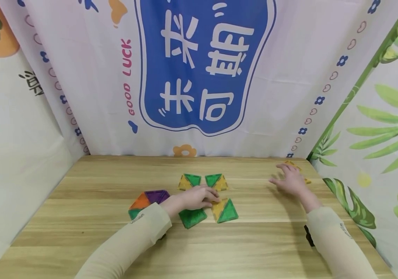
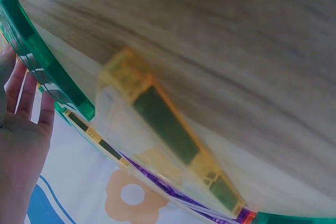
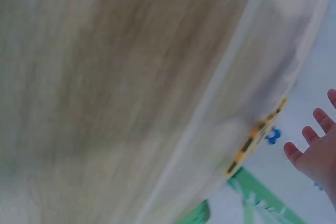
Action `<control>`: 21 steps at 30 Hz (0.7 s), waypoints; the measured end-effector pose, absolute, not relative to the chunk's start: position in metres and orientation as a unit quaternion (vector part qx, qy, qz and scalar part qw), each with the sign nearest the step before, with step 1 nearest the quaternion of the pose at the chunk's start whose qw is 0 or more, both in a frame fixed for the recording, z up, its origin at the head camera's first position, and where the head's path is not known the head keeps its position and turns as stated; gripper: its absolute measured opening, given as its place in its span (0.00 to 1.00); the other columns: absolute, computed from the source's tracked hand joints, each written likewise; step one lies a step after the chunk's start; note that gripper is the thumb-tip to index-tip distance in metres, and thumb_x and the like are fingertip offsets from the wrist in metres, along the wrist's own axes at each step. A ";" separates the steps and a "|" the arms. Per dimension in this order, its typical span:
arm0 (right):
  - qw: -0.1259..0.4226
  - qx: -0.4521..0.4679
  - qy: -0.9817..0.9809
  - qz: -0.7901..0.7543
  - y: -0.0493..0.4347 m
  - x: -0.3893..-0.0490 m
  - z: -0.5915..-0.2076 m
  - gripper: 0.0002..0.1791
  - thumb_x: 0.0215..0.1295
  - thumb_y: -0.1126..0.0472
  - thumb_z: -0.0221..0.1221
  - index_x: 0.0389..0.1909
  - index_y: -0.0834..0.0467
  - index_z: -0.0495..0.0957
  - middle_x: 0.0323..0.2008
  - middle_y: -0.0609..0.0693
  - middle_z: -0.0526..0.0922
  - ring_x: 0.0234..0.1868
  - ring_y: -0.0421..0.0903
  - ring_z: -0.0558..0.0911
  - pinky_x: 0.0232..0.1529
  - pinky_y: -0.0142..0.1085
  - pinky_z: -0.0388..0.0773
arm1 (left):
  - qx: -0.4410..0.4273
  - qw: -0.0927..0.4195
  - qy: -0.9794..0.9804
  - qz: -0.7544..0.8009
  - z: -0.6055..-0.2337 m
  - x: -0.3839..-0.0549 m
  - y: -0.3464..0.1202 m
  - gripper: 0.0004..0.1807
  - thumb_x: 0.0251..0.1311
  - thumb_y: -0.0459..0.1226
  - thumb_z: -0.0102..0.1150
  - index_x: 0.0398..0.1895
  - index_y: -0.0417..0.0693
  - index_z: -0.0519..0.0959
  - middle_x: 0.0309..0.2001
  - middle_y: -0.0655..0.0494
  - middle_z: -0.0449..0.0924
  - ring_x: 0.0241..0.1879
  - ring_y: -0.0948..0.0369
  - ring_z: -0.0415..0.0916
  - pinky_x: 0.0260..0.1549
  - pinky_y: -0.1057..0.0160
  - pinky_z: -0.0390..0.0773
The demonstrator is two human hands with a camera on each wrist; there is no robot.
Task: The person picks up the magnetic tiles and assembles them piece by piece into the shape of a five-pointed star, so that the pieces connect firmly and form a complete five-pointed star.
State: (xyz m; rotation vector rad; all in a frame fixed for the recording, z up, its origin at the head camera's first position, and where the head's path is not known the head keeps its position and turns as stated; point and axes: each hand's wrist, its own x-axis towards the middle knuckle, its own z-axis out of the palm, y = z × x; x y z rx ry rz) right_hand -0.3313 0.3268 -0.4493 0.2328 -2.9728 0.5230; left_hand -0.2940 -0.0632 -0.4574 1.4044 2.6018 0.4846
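Note:
In the head view my left hand [image 1: 200, 197] reaches over a cluster of translucent magnetic tiles, partly covering them. Its fingertips are at the inner corner of a square made from a yellow and a green triangle tile [image 1: 228, 211]. The left wrist view has the fingers [image 2: 27, 90] extended along a green tile edge [image 2: 47, 61]. Two more yellow-green pairs lie behind the hand, one with a green triangle [image 1: 193, 179], the other with a green triangle [image 1: 212, 179]. My right hand [image 1: 291, 182], fingers spread and holding nothing, hovers at the far right beside yellow tiles [image 1: 293, 166].
Left of the cluster, an orange tile [image 1: 140, 201] and purple tiles [image 1: 156, 195] lie together, partly behind the left sleeve. A green tile [image 1: 192, 219] sits below the left hand. The wooden table [image 1: 90, 217] ends at a printed cloth [image 1: 97, 116].

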 end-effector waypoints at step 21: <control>0.011 0.063 -0.984 0.168 0.358 -0.354 -0.461 0.45 0.63 0.42 0.56 0.69 0.67 0.53 0.70 0.72 0.47 0.67 0.74 0.47 0.62 0.69 0.43 | 0.462 0.072 0.869 0.164 -0.461 -0.294 -0.064 0.18 0.64 0.39 0.57 0.57 0.56 0.78 0.60 0.59 0.73 0.61 0.58 0.67 0.62 0.57 0.66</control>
